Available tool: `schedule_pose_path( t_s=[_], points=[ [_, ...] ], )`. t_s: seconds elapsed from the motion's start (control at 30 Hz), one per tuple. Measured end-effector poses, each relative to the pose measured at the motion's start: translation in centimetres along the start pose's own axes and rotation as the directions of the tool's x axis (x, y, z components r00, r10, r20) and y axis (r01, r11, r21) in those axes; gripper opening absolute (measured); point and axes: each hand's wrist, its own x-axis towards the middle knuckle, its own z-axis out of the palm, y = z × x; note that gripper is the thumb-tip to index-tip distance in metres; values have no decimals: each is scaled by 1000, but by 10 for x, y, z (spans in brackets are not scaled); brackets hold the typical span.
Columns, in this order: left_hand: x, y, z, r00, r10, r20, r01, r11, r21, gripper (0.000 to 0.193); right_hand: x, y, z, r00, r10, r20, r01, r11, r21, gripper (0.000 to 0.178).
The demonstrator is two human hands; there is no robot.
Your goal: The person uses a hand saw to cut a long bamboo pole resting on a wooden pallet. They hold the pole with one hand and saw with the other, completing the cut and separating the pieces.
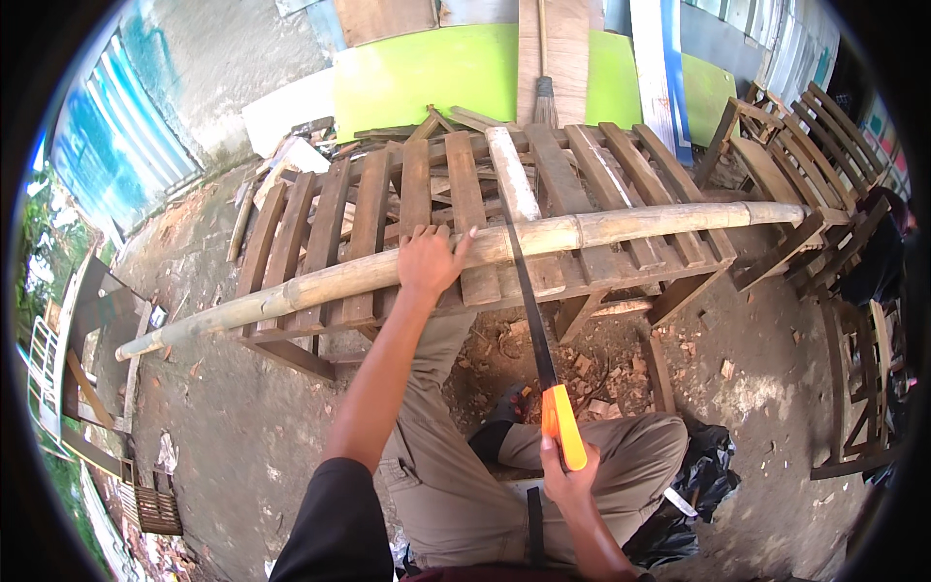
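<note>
A long pale bamboo pole [630,225] lies across a slatted wooden pallet bench [369,209], running from lower left to upper right. My left hand [429,260] presses down on the pole near its middle, fingers spread over it. My right hand [567,480] grips the orange handle of a hand saw [529,301]. The saw's dark blade runs up from the handle and meets the pole just right of my left hand. A shorter pale bamboo piece [511,173] lies on the slats behind the pole.
More slatted wooden frames [805,145] stand at the right. Green and white boards [427,78] and a broom [545,92] lean on the back wall. Wood chips litter the ground under the bench. A black plastic bag [703,475] lies by my right knee.
</note>
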Motion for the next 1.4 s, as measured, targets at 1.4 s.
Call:
schedule_pose_path(
  t_s=[1.4],
  points=[
    [-2,7,2,975,-146,-168,135,988,-74,34,123,-32,43,978,199,62,-197,979,-45,32]
  ],
)
